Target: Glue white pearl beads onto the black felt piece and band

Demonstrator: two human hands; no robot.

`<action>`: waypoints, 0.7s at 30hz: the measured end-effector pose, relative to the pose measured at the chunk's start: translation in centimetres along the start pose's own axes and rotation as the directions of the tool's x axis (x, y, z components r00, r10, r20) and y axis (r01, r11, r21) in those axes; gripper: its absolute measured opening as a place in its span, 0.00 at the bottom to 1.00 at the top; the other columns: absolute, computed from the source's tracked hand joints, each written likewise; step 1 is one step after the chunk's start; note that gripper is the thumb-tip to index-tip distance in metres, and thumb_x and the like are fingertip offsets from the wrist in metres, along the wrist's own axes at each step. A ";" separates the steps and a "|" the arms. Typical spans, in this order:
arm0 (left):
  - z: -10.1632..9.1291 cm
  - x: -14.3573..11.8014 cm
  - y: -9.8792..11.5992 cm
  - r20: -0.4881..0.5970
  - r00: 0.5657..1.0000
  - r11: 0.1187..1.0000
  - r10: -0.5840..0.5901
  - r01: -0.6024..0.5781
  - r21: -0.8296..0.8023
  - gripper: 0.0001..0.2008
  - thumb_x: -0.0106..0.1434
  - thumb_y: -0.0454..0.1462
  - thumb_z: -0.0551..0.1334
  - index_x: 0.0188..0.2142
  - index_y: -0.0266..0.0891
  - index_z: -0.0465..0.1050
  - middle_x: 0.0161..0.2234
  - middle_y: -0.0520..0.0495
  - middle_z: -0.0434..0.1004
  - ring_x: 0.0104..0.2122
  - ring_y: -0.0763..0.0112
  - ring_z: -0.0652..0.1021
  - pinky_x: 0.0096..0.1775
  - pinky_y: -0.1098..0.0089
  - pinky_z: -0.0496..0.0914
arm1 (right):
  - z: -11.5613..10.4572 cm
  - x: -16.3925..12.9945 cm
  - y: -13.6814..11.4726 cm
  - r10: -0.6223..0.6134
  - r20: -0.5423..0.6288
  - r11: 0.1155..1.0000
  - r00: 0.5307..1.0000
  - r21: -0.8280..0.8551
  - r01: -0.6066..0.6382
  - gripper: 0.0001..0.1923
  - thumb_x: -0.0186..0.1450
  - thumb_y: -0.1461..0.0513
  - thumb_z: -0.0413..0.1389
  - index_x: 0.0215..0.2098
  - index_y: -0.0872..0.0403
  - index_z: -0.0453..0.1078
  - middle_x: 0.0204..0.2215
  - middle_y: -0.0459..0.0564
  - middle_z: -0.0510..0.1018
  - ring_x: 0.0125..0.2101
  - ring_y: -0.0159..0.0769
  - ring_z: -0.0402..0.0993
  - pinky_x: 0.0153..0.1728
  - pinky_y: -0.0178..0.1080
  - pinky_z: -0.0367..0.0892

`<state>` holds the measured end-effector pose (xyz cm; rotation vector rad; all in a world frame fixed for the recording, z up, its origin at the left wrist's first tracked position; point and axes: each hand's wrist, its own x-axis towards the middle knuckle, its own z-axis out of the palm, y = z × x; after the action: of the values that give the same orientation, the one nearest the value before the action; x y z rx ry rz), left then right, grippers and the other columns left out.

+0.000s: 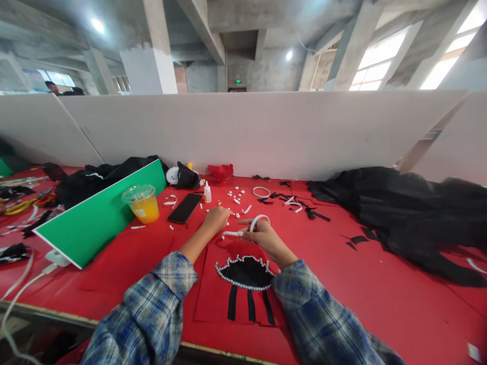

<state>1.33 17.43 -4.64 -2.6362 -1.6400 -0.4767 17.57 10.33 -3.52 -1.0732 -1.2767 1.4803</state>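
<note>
My right hand [264, 237] is closed on a white strip [260, 219] that loops up above the fingers. The strip's narrow free end sticks out to the left. My left hand [217, 219] is just left of it, fingers bent together by some small white pieces [238, 215]; anything between its fingertips is too small to make out. Below both hands lies a red sheet [209, 304] bearing a black eye-like shape [247, 272], edged with silvery beads. Three black strips [251, 305] run down from that shape.
Left of my hands are a black phone [185, 208], a small white bottle [207, 192] and a lidded cup of orange drink [143, 207]. A green board [99, 218] leans behind the cup. Black scraps [315, 213] and a white ring [261, 192] lie ahead; black cloth [403, 218] covers the right.
</note>
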 end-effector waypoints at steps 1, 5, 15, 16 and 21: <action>0.0 0.0 0.0 0.002 1.000 1.000 0.012 -0.012 0.008 0.13 0.58 0.26 0.55 0.37 0.35 0.77 0.30 0.37 0.78 0.35 0.56 0.78 0.38 0.61 0.70 | 0.0 -0.1 -0.1 -0.004 -0.009 1.000 1.000 -0.003 0.004 0.13 0.51 0.71 0.58 0.37 0.59 0.69 0.18 0.42 0.75 0.21 0.28 0.73 0.28 0.31 0.67; 0.3 -0.1 -0.3 -0.024 0.998 0.998 0.057 -0.056 0.022 0.13 0.57 0.24 0.54 0.35 0.34 0.76 0.32 0.39 0.76 0.38 0.60 0.75 0.41 0.64 0.69 | 0.1 -0.1 -0.2 -0.027 -0.029 1.000 0.999 -0.005 0.027 0.13 0.52 0.71 0.57 0.37 0.59 0.69 0.17 0.41 0.74 0.21 0.28 0.72 0.28 0.31 0.67; -1.5 -1.7 -1.3 -0.378 0.924 0.974 0.053 -0.132 -0.186 0.15 0.63 0.25 0.51 0.44 0.37 0.71 0.36 0.46 0.68 0.39 0.71 0.73 0.44 0.70 0.68 | -0.1 0.5 0.8 -0.097 -0.064 0.995 0.993 0.013 0.098 0.16 0.50 0.67 0.59 0.38 0.59 0.69 0.18 0.43 0.75 0.21 0.29 0.72 0.27 0.34 0.66; -1.8 -1.9 -1.1 -0.420 0.905 0.958 0.062 -0.172 -0.229 0.13 0.63 0.26 0.53 0.43 0.37 0.71 0.35 0.46 0.68 0.38 0.71 0.73 0.43 0.70 0.68 | -0.1 0.4 0.8 -0.108 -0.069 0.994 0.992 0.013 0.109 0.16 0.50 0.67 0.59 0.38 0.60 0.69 0.18 0.44 0.75 0.21 0.29 0.71 0.27 0.34 0.65; -2.3 -3.0 0.6 -0.438 0.893 0.881 0.105 -0.287 -0.375 0.06 0.62 0.31 0.57 0.34 0.37 0.73 0.30 0.49 0.70 0.32 0.73 0.74 0.36 0.72 0.69 | 0.4 0.3 0.9 -0.182 -0.111 0.981 0.977 0.051 0.188 0.17 0.49 0.63 0.60 0.38 0.59 0.70 0.21 0.44 0.75 0.21 0.29 0.71 0.28 0.35 0.64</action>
<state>0.06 14.11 -3.11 -2.6749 -1.2242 -1.4144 17.07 10.48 -4.40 -0.9532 -1.2143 1.2971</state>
